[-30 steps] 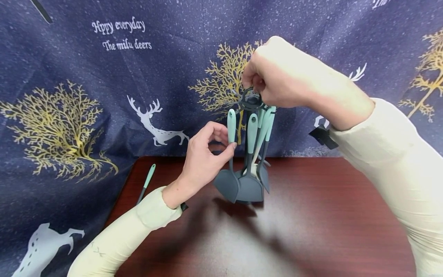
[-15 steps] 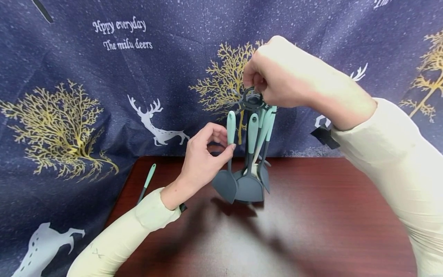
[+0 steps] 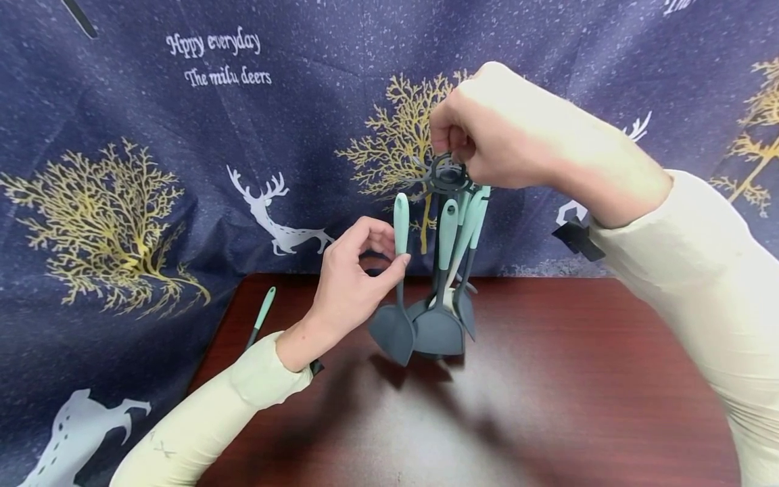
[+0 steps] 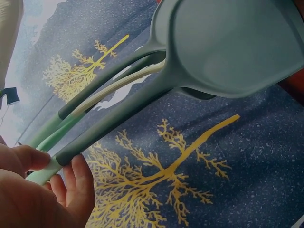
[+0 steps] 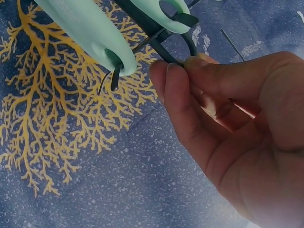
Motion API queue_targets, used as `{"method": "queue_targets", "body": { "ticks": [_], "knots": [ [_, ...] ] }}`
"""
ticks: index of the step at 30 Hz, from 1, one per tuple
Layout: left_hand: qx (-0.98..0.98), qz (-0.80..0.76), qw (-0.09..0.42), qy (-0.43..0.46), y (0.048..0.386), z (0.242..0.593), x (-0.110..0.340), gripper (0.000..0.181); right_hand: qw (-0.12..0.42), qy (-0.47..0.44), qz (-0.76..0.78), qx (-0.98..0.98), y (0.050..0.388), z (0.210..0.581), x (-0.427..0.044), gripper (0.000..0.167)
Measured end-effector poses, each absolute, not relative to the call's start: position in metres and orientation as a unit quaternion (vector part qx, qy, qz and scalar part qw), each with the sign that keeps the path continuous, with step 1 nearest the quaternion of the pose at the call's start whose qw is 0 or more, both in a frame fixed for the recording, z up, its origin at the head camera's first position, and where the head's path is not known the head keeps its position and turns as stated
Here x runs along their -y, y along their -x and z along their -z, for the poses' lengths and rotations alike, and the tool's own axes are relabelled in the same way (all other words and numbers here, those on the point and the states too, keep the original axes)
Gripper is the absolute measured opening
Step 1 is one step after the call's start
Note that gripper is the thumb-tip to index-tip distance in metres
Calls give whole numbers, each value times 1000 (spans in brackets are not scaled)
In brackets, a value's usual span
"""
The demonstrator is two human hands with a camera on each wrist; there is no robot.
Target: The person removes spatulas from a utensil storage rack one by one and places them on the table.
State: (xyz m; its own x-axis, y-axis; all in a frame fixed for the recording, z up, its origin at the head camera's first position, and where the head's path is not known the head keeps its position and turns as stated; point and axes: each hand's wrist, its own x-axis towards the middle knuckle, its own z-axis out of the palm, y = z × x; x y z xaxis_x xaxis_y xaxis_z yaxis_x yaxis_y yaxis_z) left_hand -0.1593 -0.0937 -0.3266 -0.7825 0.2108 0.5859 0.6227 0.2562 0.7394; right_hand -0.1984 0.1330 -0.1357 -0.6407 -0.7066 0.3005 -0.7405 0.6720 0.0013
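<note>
Spatula (image 3: 399,293) in pinched left grip (image 3: 353,274), ring (image 5: 163,52) in pinched right grip (image 3: 489,132), lone tabletop utensil (image 3: 264,311) only in head view.

Pale glare is reflected by the desk (image 3: 578,379), soft shadows are cast, wrist views are dimly lit.

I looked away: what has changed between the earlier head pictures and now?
The left hand has moved left, carrying the flat-bladed dark-grey spatula with a mint-green handle farther from the black rack. Nothing was newly gripped or released. The right hand still pinches the rack's top, and the mint-handled utensil on the glossy red-brown table stays put.
</note>
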Motion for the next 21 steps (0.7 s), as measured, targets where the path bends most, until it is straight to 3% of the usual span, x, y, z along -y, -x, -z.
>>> {"method": "queue_targets", "body": {
  "ticks": [21],
  "knots": [
    [778,547,180,251,154,335,109,28,141,-427,-60,891,200,137,-135,47]
  ]
}}
